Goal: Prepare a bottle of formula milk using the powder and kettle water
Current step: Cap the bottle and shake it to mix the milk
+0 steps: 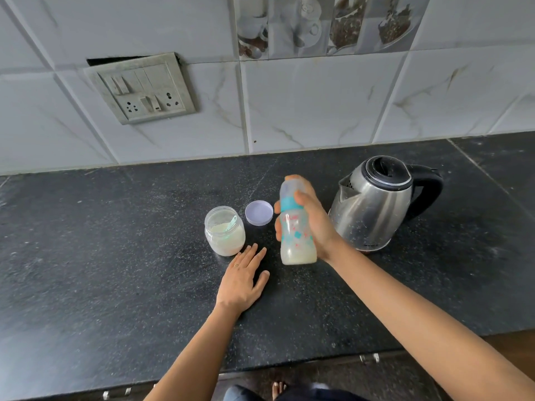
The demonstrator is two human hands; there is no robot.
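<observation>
There's the feeding bottle (298, 224), capped and held over the middle of the black counter (115, 256), roughly halfway between the back edge and the front edge, and it looks lifted clear of the stone rather than standing on it. The right hand (317, 227) is wrapped round its waist, fingers curled across the patterned wall and the thumb up by the teal collar (289, 203). Pale, creamy liquid sits in the bottom part, with the rest of the bottle showing no liquid, so I'd call this the mixing shake. To do it well, I'd say hold firm at the collar so the top can't work loose, keep the bottle close to upright with short wrist strokes, and check the base for clumps of powder before stopping. The left hand (241, 280) lies flat on the counter nearer the front edge, palm down, fingers straight and slightly fanned, holding nothing; its fingertips are just beside the powder jar (225, 238). That clear jar stands open, somewhat under half full of off-white powder, with a green scoop (231, 222) leaning inside. Its lilac lid (259, 212) lies separately just behind it, between jar and bottle. Off to the right, nearer the back edge, the steel kettle (373, 204) stands with its lid closed and spout towards the bottle; how much water it holds I can't tell.
</observation>
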